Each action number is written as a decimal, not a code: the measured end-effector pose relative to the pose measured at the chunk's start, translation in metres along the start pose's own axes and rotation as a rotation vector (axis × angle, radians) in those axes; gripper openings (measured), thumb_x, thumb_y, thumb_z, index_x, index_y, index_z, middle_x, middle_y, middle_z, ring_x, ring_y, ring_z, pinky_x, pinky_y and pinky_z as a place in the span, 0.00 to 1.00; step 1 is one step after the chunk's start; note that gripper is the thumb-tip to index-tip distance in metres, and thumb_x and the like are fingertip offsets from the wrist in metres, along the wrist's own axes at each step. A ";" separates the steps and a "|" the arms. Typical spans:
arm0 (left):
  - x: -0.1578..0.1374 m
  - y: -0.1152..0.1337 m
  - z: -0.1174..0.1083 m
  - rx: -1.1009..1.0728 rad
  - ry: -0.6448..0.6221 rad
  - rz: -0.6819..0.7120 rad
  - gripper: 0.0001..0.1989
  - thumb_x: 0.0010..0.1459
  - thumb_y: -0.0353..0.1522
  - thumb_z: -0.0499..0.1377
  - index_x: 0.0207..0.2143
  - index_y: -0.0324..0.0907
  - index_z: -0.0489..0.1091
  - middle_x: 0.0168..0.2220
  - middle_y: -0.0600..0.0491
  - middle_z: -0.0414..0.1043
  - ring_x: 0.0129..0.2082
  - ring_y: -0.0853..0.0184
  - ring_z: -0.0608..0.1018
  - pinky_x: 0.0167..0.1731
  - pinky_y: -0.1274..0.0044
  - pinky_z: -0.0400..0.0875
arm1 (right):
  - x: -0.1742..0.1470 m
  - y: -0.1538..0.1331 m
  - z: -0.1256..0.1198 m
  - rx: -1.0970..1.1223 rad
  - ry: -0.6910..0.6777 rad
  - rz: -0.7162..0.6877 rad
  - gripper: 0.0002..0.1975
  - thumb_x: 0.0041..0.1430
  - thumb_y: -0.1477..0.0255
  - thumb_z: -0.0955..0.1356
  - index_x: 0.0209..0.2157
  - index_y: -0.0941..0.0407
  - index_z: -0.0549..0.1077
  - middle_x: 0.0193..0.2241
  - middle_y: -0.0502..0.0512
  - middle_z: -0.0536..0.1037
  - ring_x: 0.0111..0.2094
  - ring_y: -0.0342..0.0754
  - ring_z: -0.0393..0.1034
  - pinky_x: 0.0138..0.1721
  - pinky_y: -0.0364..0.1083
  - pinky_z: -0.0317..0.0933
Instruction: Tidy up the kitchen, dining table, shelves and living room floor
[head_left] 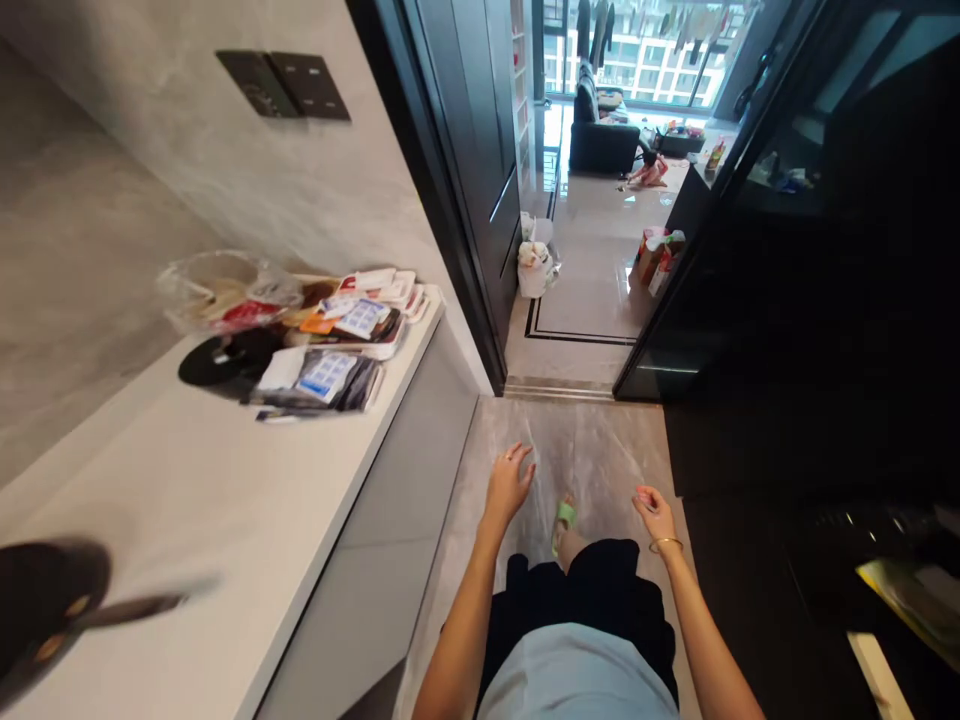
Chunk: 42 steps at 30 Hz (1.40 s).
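Note:
In front of my body, my left hand (512,480) hovers over the floor with its fingers loosely curved and apart, and nothing in it. My right hand (655,510) hangs out to the other side, fingers half curled, with no object visible in it; a thin gold bracelet (665,543) circles that wrist. Neither hand touches anything. Between them, lower down, a green slipper (566,514) shows on one foot. The left hand is closer to the grey cabinet front (397,470), the right hand to the dark panel on the right.
On the white counter (225,480) lie several packets (330,378), a clear plastic bag (229,290) and a dark round lid (225,362). A blurred dark pan (52,610) sits nearer. Ahead, a doorway with a floor track (559,388) opens onto a room with a white bag (535,268), boxes (660,258) and an armchair (604,145).

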<state>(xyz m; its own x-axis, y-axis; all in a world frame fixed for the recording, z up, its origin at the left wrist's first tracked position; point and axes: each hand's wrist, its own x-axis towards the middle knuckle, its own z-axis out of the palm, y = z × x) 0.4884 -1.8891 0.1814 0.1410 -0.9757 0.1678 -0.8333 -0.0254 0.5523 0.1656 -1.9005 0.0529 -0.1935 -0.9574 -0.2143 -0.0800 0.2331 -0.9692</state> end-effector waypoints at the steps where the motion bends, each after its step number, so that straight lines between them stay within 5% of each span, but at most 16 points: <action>1: 0.030 -0.011 -0.003 0.031 0.015 -0.045 0.17 0.58 0.32 0.57 0.50 0.42 0.73 0.55 0.43 0.72 0.56 0.56 0.73 0.58 0.61 0.67 | 0.036 -0.021 0.013 0.011 -0.009 -0.016 0.25 0.35 0.52 0.73 0.32 0.56 0.74 0.33 0.61 0.79 0.35 0.54 0.73 0.40 0.54 0.69; 6: 0.141 -0.077 -0.039 0.111 0.144 -0.283 0.14 0.56 0.35 0.54 0.42 0.41 0.72 0.47 0.42 0.75 0.51 0.55 0.76 0.54 0.63 0.69 | 0.210 -0.126 0.085 -0.001 -0.095 -0.139 0.23 0.37 0.51 0.73 0.25 0.55 0.68 0.24 0.51 0.72 0.27 0.46 0.66 0.33 0.47 0.66; 9: 0.198 -0.114 -0.049 0.207 0.190 -0.494 0.11 0.55 0.39 0.53 0.33 0.42 0.67 0.36 0.45 0.74 0.39 0.57 0.78 0.43 0.67 0.73 | 0.319 -0.168 0.136 -0.075 -0.158 -0.236 0.20 0.42 0.55 0.70 0.19 0.54 0.61 0.19 0.46 0.64 0.23 0.41 0.58 0.27 0.43 0.59; 12: 0.282 -0.142 -0.037 0.354 0.075 -0.658 0.10 0.58 0.38 0.49 0.28 0.43 0.64 0.29 0.48 0.73 0.33 0.58 0.78 0.38 0.70 0.72 | 0.429 -0.196 0.184 -0.114 -0.179 -0.254 0.17 0.44 0.59 0.69 0.17 0.54 0.61 0.17 0.46 0.63 0.22 0.42 0.58 0.27 0.43 0.58; 14: 0.363 -0.148 -0.021 0.374 -0.100 -0.699 0.11 0.59 0.36 0.49 0.29 0.42 0.69 0.32 0.46 0.76 0.37 0.56 0.79 0.41 0.68 0.72 | 0.498 -0.213 0.211 -0.132 -0.188 -0.258 0.14 0.41 0.61 0.71 0.18 0.54 0.65 0.20 0.49 0.69 0.27 0.46 0.66 0.33 0.45 0.63; 17: 0.516 -0.134 0.010 0.358 -0.351 -0.621 0.16 0.59 0.40 0.54 0.44 0.44 0.76 0.53 0.41 0.74 0.56 0.44 0.73 0.53 0.54 0.65 | 0.593 -0.233 0.237 -0.207 -0.234 -0.250 0.21 0.36 0.59 0.74 0.33 0.54 0.76 0.39 0.58 0.79 0.51 0.59 0.70 0.53 0.55 0.62; 21: 0.740 -0.079 0.053 0.348 -0.416 -0.285 0.23 0.61 0.40 0.56 0.58 0.49 0.70 0.66 0.40 0.57 0.69 0.43 0.54 0.61 0.43 0.44 | 0.712 -0.239 0.245 -0.334 -0.135 -0.102 0.35 0.44 0.53 0.70 0.53 0.54 0.73 0.61 0.65 0.67 0.68 0.63 0.49 0.64 0.63 0.48; 26: 0.987 -0.003 0.117 0.250 -0.379 0.111 0.21 0.63 0.38 0.55 0.58 0.49 0.70 0.66 0.42 0.58 0.69 0.52 0.54 0.65 0.50 0.40 | 0.865 -0.215 0.230 -0.338 0.175 0.049 0.32 0.41 0.51 0.70 0.47 0.53 0.76 0.54 0.64 0.74 0.65 0.66 0.57 0.64 0.63 0.49; 31: 1.178 0.012 0.184 0.207 -0.341 0.078 0.22 0.62 0.37 0.56 0.58 0.45 0.69 0.66 0.41 0.59 0.68 0.54 0.58 0.65 0.54 0.48 | 1.042 -0.223 0.227 -0.216 0.232 0.180 0.26 0.34 0.52 0.70 0.35 0.54 0.77 0.45 0.65 0.80 0.55 0.68 0.70 0.57 0.61 0.63; 36: 1.300 -0.046 0.204 0.241 -0.332 -0.332 0.25 0.58 0.31 0.55 0.59 0.39 0.66 0.62 0.40 0.65 0.63 0.58 0.68 0.58 0.69 0.66 | 1.243 -0.314 0.256 -0.205 0.116 0.082 0.27 0.34 0.55 0.69 0.38 0.55 0.77 0.46 0.63 0.80 0.54 0.66 0.72 0.58 0.61 0.62; 42: 1.361 -0.090 0.177 0.313 -0.358 -0.676 0.15 0.61 0.32 0.57 0.51 0.49 0.71 0.50 0.47 0.74 0.53 0.55 0.76 0.51 0.65 0.73 | 1.474 -0.420 0.320 -0.241 -0.021 -0.080 0.26 0.40 0.56 0.69 0.42 0.55 0.78 0.47 0.62 0.80 0.52 0.60 0.73 0.58 0.58 0.61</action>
<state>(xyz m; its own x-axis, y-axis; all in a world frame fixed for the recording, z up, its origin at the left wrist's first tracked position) 0.6606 -3.2528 0.2153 0.5305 -0.7371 -0.4186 -0.7478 -0.6396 0.1784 0.2264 -3.4643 0.1051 -0.1569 -0.9771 -0.1435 -0.3255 0.1883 -0.9266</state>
